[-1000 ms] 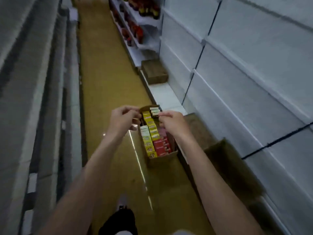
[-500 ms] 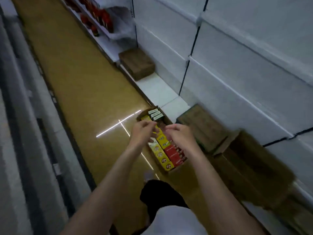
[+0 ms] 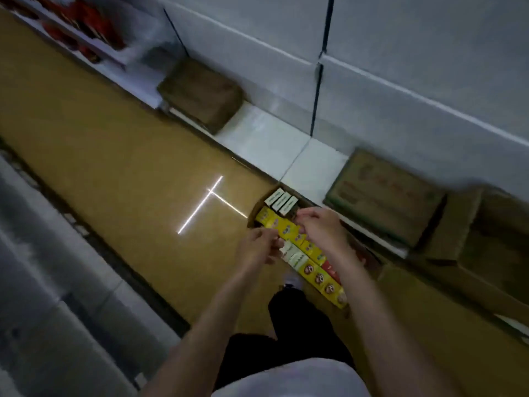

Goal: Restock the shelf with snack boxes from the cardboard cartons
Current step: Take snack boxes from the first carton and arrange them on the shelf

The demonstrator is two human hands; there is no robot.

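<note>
**Both hands down in the open carton, picking out snack boxes**

We are at the pick stage, and no box has reached a shelf from this reach yet. The open brown cardboard carton (image 3: 259, 209) sits on the glossy yellow-brown floor (image 3: 120, 156), right against the low white bottom shelf (image 3: 266, 141), and it is packed with small snack boxes.

The left hand (image 3: 259, 247) hovers over the near-left side of the carton, fingers curled in towards a white-topped box (image 3: 289, 252). It looks like a pinch, though blur stops me from telling whether it truly holds anything. The right hand (image 3: 320, 229) sits over the middle of the yellow row (image 3: 279, 224), thumb and forefinger drawn close as if nipping a box edge. I cannot tell whether there is a firm grip there either.

The next move, as I judge it, calls for closing firmly on one or two boxes, lifting them straight up so the neighbours stay put, then swinging right to the white shelving (image 3: 400, 61).

Now the count. Three white-topped boxes with dark sides (image 3: 282, 200) stand at the carton's far end. A yellow row runs nearer, with three round faces showing on the nearest stretch (image 3: 319, 279), and a sliver of red boxes (image 3: 329, 267) shows beside it; the hands cover too much for a full number. Closed brown cartons on the bottom shelf: one far left (image 3: 201, 93), one printed in green (image 3: 383, 196). More brown cardboard (image 3: 486, 242) blurs at the right.
</note>
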